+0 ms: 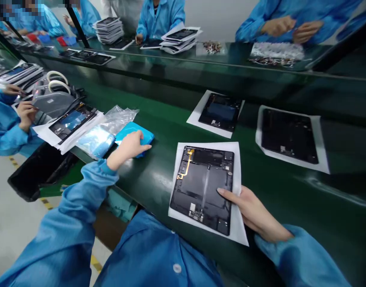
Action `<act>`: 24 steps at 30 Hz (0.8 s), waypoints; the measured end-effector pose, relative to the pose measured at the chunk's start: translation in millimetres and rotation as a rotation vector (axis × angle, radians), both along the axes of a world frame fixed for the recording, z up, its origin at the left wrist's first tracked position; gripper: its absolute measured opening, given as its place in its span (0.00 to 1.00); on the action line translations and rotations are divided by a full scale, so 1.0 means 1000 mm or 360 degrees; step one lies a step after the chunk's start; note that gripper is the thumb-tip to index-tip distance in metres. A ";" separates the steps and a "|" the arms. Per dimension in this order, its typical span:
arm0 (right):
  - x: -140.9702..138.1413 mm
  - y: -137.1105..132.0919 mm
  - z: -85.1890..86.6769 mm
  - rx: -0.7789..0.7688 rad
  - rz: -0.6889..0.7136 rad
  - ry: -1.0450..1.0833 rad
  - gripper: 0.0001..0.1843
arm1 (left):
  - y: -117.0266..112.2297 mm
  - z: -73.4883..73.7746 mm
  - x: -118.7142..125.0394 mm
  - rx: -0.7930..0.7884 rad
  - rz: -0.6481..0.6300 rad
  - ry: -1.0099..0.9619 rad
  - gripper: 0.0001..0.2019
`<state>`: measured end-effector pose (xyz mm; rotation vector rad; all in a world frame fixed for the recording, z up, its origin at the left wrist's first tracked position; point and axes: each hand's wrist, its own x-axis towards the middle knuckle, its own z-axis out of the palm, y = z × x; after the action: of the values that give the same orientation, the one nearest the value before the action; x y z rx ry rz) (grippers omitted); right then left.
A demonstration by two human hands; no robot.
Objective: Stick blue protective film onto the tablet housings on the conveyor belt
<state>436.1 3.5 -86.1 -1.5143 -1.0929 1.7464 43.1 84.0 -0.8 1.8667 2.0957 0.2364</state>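
My right hand (254, 209) grips a black tablet back housing (197, 187) and the white sheet (178, 159) under it, thumb on top and fingers beneath. An orange flex cable (187, 165) runs along the housing's upper left, with a small pale square near the bottom edge. Over a blue plastic-wrapped packet (133, 129), my left hand (130, 147) has thumb and forefinger apart; whether it touches the packet I cannot tell. Its other fingers are partly hidden. Beside this packet lies a pale blue film packet (97, 141) with crumpled clear plastic bags (118, 117).
Two more tablet housings (220, 111) (289, 135) lie on white sheets across the green bench (161, 107). To the left, a co-worker's hands (26, 113) are near a stack with a tablet part (73, 121) and tape rolls (58, 85). A raised shelf (230, 59) runs behind, with co-workers beyond.
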 end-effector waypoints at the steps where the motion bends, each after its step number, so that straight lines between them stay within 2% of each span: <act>1: 0.005 -0.001 0.001 -0.0028 -0.0022 -0.0032 0.24 | 0.011 0.002 -0.006 -0.0038 -0.0025 0.0009 0.12; 3: 0.012 -0.004 0.001 -0.0055 -0.0089 -0.0094 0.25 | 0.022 0.003 -0.014 -0.0090 -0.0087 0.0012 0.14; 6: 0.019 -0.007 -0.003 -0.0057 -0.0186 -0.0158 0.30 | 0.023 0.001 -0.017 -0.0100 -0.0155 0.0020 0.19; 9: 0.026 -0.009 -0.007 0.0028 -0.0111 -0.0373 0.33 | 0.021 -0.003 -0.020 -0.0101 -0.0174 0.0004 0.18; 11: 0.034 -0.009 -0.006 0.0213 -0.0053 -0.0723 0.33 | 0.024 -0.004 -0.023 -0.0134 -0.0185 -0.0038 0.16; 13: 0.041 -0.010 -0.002 0.0458 -0.0094 -0.1102 0.34 | 0.028 -0.003 -0.029 -0.0178 -0.0207 -0.0087 0.14; 15: 0.043 -0.012 0.004 0.0655 -0.0167 -0.1341 0.35 | 0.032 -0.001 -0.034 -0.0215 -0.0234 -0.0130 0.10; 18: 0.035 -0.017 0.013 0.0809 -0.0169 -0.1405 0.31 | 0.033 0.000 -0.039 -0.0233 -0.0260 -0.0155 0.09; 24: 0.002 -0.020 0.013 0.1017 -0.0058 -0.1253 0.27 | 0.028 -0.009 -0.040 -0.0162 -0.0323 -0.0081 0.19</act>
<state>437.7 -17.0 -73.2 -1.7708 -1.7582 0.6095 3.2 112.2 -10.1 1.9725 1.8334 0.1254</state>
